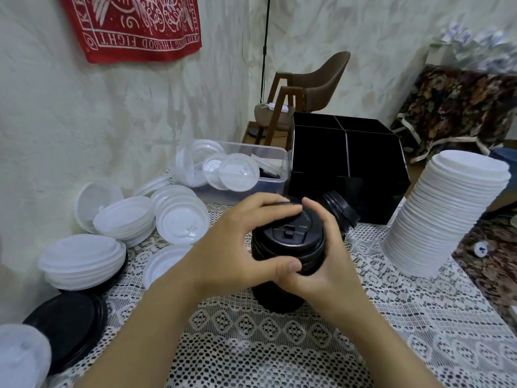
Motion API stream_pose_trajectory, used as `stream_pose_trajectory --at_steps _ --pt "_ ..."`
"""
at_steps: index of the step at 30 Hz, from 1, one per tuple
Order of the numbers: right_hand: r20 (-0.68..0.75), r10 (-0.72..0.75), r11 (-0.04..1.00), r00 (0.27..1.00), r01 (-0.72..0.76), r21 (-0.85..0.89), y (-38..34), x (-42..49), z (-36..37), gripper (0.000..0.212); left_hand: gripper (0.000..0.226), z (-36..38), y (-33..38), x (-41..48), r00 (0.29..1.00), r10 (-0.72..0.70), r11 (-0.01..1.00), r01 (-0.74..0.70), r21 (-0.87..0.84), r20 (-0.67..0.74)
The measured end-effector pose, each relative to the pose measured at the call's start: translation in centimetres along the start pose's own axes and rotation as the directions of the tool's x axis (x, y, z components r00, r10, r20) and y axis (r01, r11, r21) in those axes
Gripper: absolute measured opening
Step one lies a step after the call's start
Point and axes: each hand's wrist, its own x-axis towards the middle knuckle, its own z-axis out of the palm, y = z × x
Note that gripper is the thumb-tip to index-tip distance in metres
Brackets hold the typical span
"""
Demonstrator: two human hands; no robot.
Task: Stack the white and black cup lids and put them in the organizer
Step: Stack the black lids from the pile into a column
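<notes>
Far to the left of my left grip, a flat black lid (67, 323) lies on the lace-covered surface (279, 354), with blurred white lids (19, 357) at the near corner beside it. Just beyond sits a short white stack (81, 259), and closer to my grip a loose heap of white lids (179, 217) leans at odd angles against the wall. Behind the heap, beyond and left of my grip, a clear tub (272, 155) holds more white lids tipped on edge.

My left grip (223, 247) is closed on the black lid stack (288, 239) – fingers curled over the far rim of the top lid, thumb laid across the near side. The stack stands upright on the surface between both grips. My right grip (333, 264) clasps it from the other side, fingers wrapped round the right edge, thumb tucked under my left thumb.

Just behind my right grip a few tipped black lids (341, 208) lean over, touching the front of the black organizer (363, 169), whose divided compartments open upward. Well to the right of my right grip rises a tall white lid stack (444, 217) – it leans slightly and stands near the surface's right edge.
</notes>
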Motion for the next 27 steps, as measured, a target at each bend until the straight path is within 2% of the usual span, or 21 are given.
stream_pose_trajectory --at_steps 7,12,19,22,25,27 --pt "0.016 0.003 0.999 1.0 -0.004 0.04 0.1 0.03 0.03 0.099 0.064 0.04 0.12 -0.03 0.999 -0.025 1.0 0.025 0.0 0.044" --pt "0.013 -0.008 1.0 1.0 0.008 0.016 0.43 -0.07 -0.07 0.092 0.064 0.0 0.16 -0.03 0.997 -0.042 0.999 0.043 -0.001 0.06" --pt "0.083 -0.102 0.995 0.991 0.101 0.013 0.38 -0.27 -0.41 0.099 0.062 0.05 0.08 -0.1 0.996 -0.047 0.999 0.048 -0.014 0.072" --pt "0.088 -0.082 0.994 0.993 0.076 0.073 0.11 -0.27 -0.58 0.082 0.061 0.11 -0.01 -0.02 0.997 -0.034 0.999 0.035 -0.017 0.064" --pt "0.032 -0.073 0.99 0.997 0.068 0.126 -0.05 -0.23 -0.58 0.056 0.059 0.39 0.0 0.02 0.998 -0.036 0.998 0.038 -0.043 0.051" --pt "0.009 -0.068 0.987 0.998 0.066 0.144 0.05 -0.11 -0.49 0.05 0.056 0.73 0.02 0.01 0.998 -0.042 0.997 0.044 -0.065 0.045"
